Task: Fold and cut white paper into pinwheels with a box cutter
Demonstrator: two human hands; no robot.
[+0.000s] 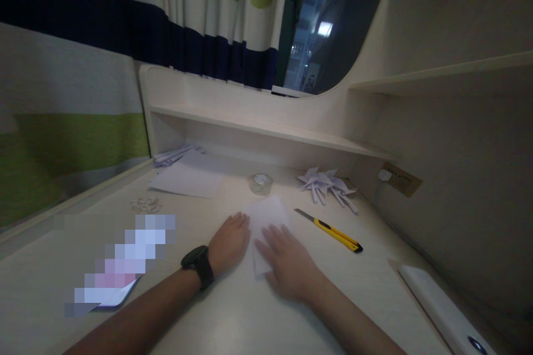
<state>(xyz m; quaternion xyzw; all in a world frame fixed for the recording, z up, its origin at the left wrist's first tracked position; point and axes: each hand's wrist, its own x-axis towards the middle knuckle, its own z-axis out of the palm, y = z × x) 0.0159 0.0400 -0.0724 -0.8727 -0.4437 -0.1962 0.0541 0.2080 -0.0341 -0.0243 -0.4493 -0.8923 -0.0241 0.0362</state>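
A narrow sheet of white paper (268, 208), seemingly folded, lies on the pale desk in front of me. My right hand (289, 263) rests flat over it with the fingers spread, slightly blurred by motion. Along the paper's left edge lies my left hand (230, 241), palm down, its fingers stretched out side by side and its thumb hidden. A dark watch (199, 263) is on the left wrist. Right of the paper, a yellow utility knife (331, 231) lies with its blade extended. Just beyond the paper stands a roll of clear tape (261, 183).
White paper pinwheels (322, 183) lie at the back right. At the back left are white sheets (189, 175) and rolled paper (175, 155). Small pale pieces (145, 205) sit near a pixelated phone (119, 294). A white oblong device (441, 305) stands at the right edge.
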